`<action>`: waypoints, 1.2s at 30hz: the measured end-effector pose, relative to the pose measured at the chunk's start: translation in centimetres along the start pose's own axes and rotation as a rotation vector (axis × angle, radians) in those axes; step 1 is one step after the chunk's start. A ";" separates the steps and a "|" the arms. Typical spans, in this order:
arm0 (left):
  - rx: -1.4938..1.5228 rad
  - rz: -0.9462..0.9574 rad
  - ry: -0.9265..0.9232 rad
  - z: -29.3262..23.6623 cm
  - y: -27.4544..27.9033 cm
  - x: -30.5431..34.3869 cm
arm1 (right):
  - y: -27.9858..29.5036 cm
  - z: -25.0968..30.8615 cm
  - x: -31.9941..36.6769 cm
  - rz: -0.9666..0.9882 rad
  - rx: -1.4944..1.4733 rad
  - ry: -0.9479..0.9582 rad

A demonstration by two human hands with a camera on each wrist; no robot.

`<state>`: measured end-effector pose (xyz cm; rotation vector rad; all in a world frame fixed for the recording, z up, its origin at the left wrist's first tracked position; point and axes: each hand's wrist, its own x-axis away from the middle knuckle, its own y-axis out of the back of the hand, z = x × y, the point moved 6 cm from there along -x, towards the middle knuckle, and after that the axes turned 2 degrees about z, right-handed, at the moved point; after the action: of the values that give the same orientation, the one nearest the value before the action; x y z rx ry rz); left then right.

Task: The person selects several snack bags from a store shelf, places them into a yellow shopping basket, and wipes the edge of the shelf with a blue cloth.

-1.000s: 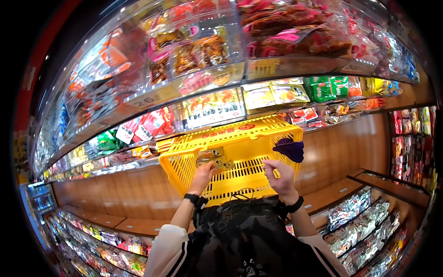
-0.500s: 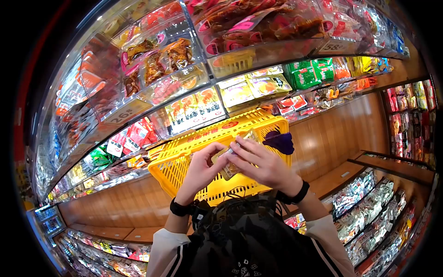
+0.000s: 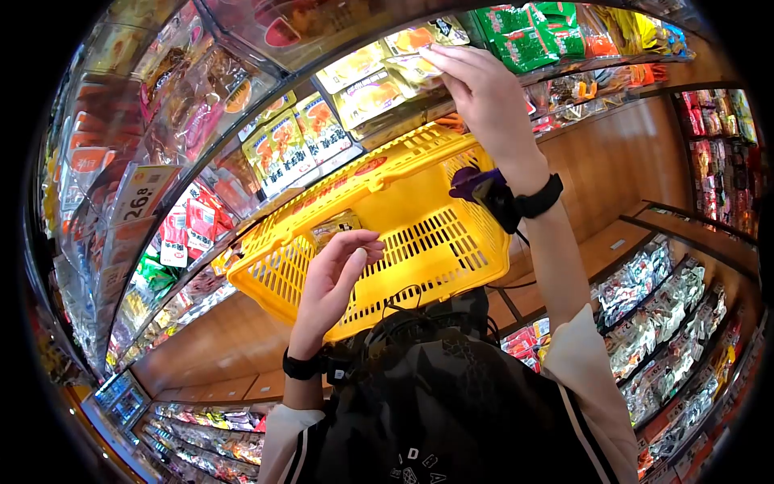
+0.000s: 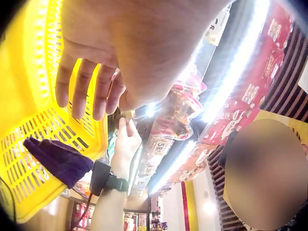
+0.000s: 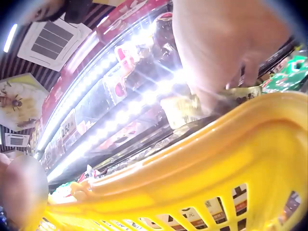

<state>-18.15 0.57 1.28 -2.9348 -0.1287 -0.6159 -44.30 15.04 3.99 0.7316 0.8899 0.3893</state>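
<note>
At the shelf, my right hand (image 3: 492,101) has its fingertips on a gold packet (image 3: 413,71) among similar ones and appears to pinch its edge; the thumb's contact is hidden. The right wrist view shows the hand (image 5: 221,53) above gold packaging (image 5: 180,111). My left hand (image 3: 329,282) hovers over the left part of a yellow basket (image 3: 476,242), fingers loosely bent and holding nothing. Beyond its fingertips, a gold packet (image 3: 334,224) lies in the basket. The left wrist view shows this hand (image 4: 120,53) with its fingers apart.
A purple cloth (image 3: 472,184) hangs at the basket's right end. Clear bins of snacks and a price card (image 3: 145,194) stand at the left. Green packets (image 3: 524,36) lie right of the gold ones. A person (image 4: 267,173) appears in the left wrist view.
Both hands held a gold packet over the basket half a second ago. They have since parted: the right reached up to the shelf, and the left came down empty.
</note>
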 end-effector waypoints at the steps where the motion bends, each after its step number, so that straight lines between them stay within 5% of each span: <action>1: -0.012 -0.023 0.008 0.5 0.4 0.4 | -0.1 -0.1 0.2 0.002 -0.007 -0.003; 12: -0.148 -0.172 0.165 11.6 5.8 1.3 | -1.4 -0.7 1.5 0.026 -0.046 0.000; 16: -0.551 -0.342 0.220 16.5 9.4 0.0 | -0.4 -0.2 1.4 -0.035 -0.019 -0.065; 18: -1.143 -0.451 -0.091 16.0 9.4 -0.9 | 1.4 1.2 1.9 -0.189 -0.108 -0.005; 22: -1.392 -0.307 0.061 18.2 8.2 -3.6 | 3.5 4.9 4.5 -0.181 -0.258 0.104; 27: -1.669 -0.314 -0.024 19.7 7.7 -4.9 | 2.5 6.3 9.7 -0.111 -0.351 -0.066; 30: -1.686 -0.220 0.163 21.0 8.4 -5.3 | 1.8 6.2 12.9 -0.099 -0.372 -0.148; 36: -1.464 -0.099 0.108 21.0 9.8 -5.4 | 1.1 6.5 16.1 -0.064 -0.438 -0.312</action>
<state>-13.75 -6.16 -21.16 -4.2370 0.3597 -1.2930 -29.62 22.58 -1.57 0.3450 0.5065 0.3839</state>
